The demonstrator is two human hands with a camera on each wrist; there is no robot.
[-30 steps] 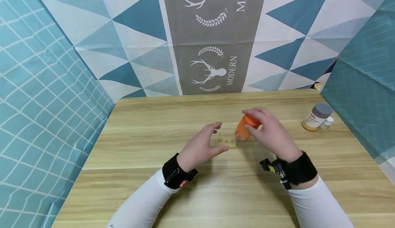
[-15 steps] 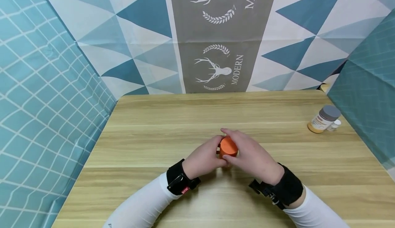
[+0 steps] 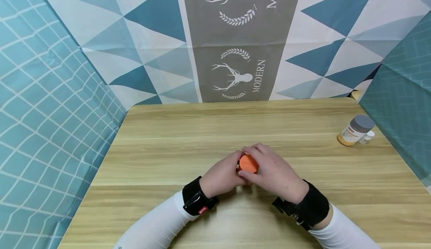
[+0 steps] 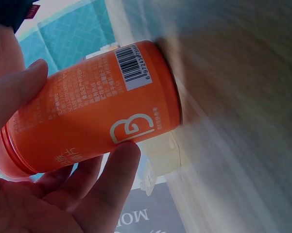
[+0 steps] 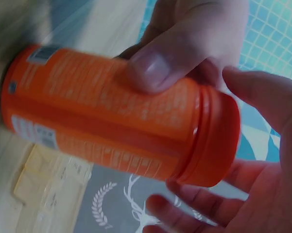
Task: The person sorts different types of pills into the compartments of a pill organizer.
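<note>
An orange bottle (image 4: 92, 107) with printed text and a barcode stands upright on the table between both hands. My left hand (image 3: 222, 174) grips its body, the thumb on one side and the fingers on the other. The right hand (image 3: 277, 172) has its thumb and fingers curled round the orange cap (image 3: 248, 164), which is on the bottle. Just behind the bottle lies a translucent yellowish pill box (image 5: 43, 170) with small marked compartments; in the head view the hands hide nearly all of it.
A grey-lidded supplement jar (image 3: 356, 130) and a small white bottle (image 3: 367, 137) stand at the right of the wooden table (image 3: 175, 129). Patterned cloth (image 3: 232, 39) hangs behind the table's far edge, with tiled-pattern cloth (image 3: 43, 110) along the left side.
The right hand has brought the tilted orange bottle left and nearer, and set it upright. The left hand, open earlier, now grips its body. In the last half second the fingers shifted slightly on the cap.
</note>
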